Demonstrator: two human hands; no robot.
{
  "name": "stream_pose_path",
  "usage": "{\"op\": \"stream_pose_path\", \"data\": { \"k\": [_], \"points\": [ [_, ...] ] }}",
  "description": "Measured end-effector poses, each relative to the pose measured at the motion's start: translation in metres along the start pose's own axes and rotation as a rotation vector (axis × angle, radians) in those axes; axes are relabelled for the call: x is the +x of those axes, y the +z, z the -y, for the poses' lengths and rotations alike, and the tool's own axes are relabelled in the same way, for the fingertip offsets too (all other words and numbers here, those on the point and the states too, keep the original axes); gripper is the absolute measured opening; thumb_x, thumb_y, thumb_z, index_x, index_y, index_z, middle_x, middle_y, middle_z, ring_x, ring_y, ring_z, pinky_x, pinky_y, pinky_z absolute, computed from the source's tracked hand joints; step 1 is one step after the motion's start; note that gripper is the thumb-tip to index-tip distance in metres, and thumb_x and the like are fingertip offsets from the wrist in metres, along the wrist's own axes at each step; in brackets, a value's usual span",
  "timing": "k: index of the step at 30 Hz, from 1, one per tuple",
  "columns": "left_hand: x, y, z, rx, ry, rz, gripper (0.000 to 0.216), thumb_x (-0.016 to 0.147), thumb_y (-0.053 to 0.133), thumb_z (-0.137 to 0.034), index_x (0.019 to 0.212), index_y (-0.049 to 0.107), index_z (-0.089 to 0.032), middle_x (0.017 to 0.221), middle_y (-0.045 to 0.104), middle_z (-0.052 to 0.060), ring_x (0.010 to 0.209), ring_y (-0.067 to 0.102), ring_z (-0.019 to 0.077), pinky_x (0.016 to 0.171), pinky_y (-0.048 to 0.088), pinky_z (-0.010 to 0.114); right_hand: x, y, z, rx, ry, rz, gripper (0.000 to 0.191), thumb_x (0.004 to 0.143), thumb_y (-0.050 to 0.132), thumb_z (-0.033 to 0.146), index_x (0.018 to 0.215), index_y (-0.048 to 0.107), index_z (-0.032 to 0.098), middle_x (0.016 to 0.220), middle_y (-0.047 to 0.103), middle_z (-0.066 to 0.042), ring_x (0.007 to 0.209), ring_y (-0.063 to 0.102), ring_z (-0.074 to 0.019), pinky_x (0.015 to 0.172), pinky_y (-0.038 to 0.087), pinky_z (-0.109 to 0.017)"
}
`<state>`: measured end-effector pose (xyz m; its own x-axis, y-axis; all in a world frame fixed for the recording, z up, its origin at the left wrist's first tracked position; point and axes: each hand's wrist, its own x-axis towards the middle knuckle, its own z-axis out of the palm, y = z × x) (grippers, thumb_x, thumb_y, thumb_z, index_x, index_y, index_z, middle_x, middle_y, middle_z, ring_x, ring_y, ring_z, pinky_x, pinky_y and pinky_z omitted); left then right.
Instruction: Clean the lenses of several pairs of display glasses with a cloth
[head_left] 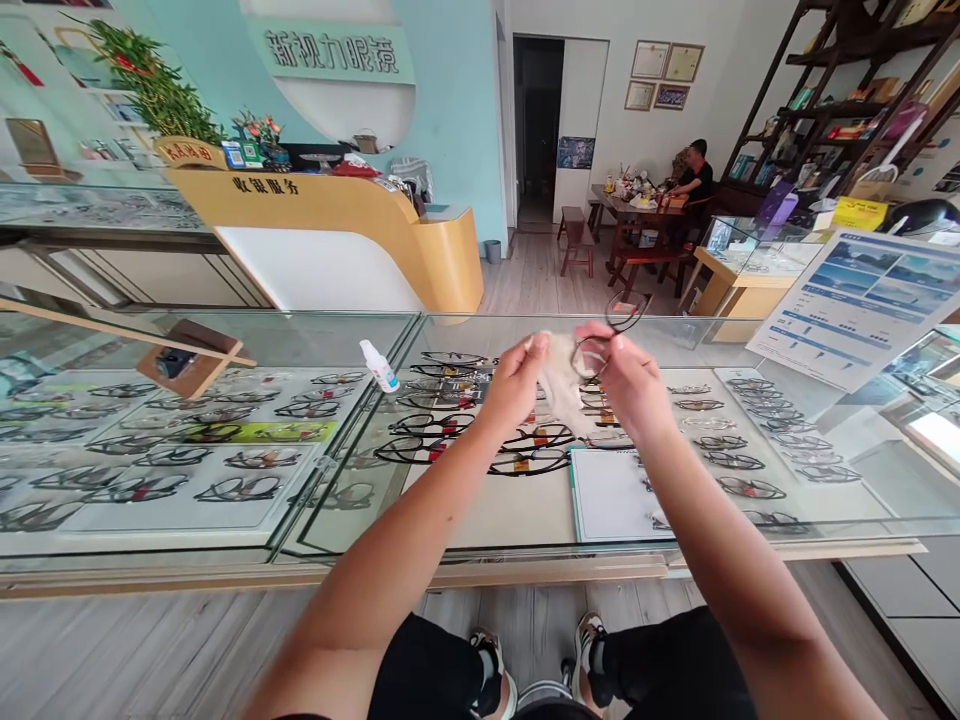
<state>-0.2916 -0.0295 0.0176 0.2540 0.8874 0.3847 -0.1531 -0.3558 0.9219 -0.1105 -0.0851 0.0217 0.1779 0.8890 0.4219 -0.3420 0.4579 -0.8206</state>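
Observation:
My left hand (519,376) is closed on a pale cleaning cloth (559,380) that hangs between both hands. My right hand (628,378) is pinched on a pair of dark-framed glasses (611,330), one lens pressed into the cloth, the other lens sticking up to the right. Both hands hover above the glass display counter (450,330), over rows of spectacle frames (457,410) inside it. A small white spray bottle (379,365) with a blue label lies on the glass to the left of my left hand.
A white sheet or pad (611,495) lies in the case below my right hand. A wooden stand (191,355) sits at left, a slanted info board (855,300) at right. Behind are a cashier desk (330,235) and a person seated at a table (694,180).

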Motion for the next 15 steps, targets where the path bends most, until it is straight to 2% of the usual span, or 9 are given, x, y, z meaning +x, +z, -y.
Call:
{"op": "stream_pose_path", "data": {
  "k": [2,4,8,11,13,15],
  "points": [
    [0.009,-0.008,-0.001,-0.094,-0.020,-0.076,0.076,0.090,0.073,-0.098,0.097,0.071,-0.022,0.082,0.075,0.003,0.077,0.073,0.0224,0.068,0.058,0.033,0.009,-0.012,0.006,0.069,-0.037,-0.046,0.035,0.097,0.089,0.059,0.119,0.090,0.031,0.131,0.086,-0.007,0.111,0.077,-0.0239,0.101,0.064,-0.041],
    [0.017,-0.017,-0.007,-0.180,-0.025,-0.142,0.073,0.088,0.077,-0.096,0.097,0.068,-0.024,0.076,0.070,0.001,0.068,0.070,0.0210,0.062,0.056,0.033,0.019,-0.026,0.007,0.094,-0.064,-0.067,0.036,0.097,0.089,0.059,0.122,0.088,0.033,0.128,0.086,-0.006,0.109,0.078,-0.0225,0.100,0.066,-0.040],
    [0.025,-0.051,-0.046,-0.263,0.062,-0.308,0.058,0.095,0.081,-0.081,0.091,0.060,-0.026,0.065,0.050,-0.005,0.059,0.054,0.0156,0.063,0.053,0.030,0.032,-0.046,-0.002,0.071,-0.037,-0.072,0.036,0.097,0.088,0.060,0.119,0.088,0.031,0.117,0.087,-0.005,0.098,0.078,-0.0207,0.090,0.066,-0.036],
    [0.027,-0.095,-0.088,-0.197,0.133,-0.361,0.042,0.106,0.069,-0.065,0.093,0.063,-0.026,0.065,0.041,-0.005,0.058,0.041,0.0156,0.062,0.046,0.030,0.036,-0.051,-0.011,0.070,-0.003,-0.063,0.035,0.096,0.089,0.058,0.114,0.088,0.028,0.110,0.085,-0.006,0.092,0.076,-0.0199,0.085,0.066,-0.034],
    [0.029,-0.133,-0.110,0.000,0.232,-0.418,0.034,0.107,0.061,-0.054,0.095,0.067,-0.023,0.067,0.045,-0.002,0.059,0.039,0.0164,0.059,0.036,0.029,0.038,-0.052,-0.014,0.081,0.004,-0.062,0.032,0.097,0.088,0.056,0.111,0.087,0.027,0.107,0.084,-0.006,0.092,0.076,-0.0196,0.084,0.066,-0.033],
    [0.029,-0.174,-0.123,0.272,0.239,-0.427,0.031,0.103,0.058,-0.049,0.097,0.070,-0.021,0.066,0.049,0.000,0.061,0.041,0.0176,0.059,0.032,0.028,0.040,-0.054,-0.016,0.102,0.020,-0.066,0.029,0.098,0.087,0.053,0.108,0.086,0.026,0.105,0.083,-0.007,0.092,0.077,-0.0193,0.083,0.066,-0.031]
  ]
}}
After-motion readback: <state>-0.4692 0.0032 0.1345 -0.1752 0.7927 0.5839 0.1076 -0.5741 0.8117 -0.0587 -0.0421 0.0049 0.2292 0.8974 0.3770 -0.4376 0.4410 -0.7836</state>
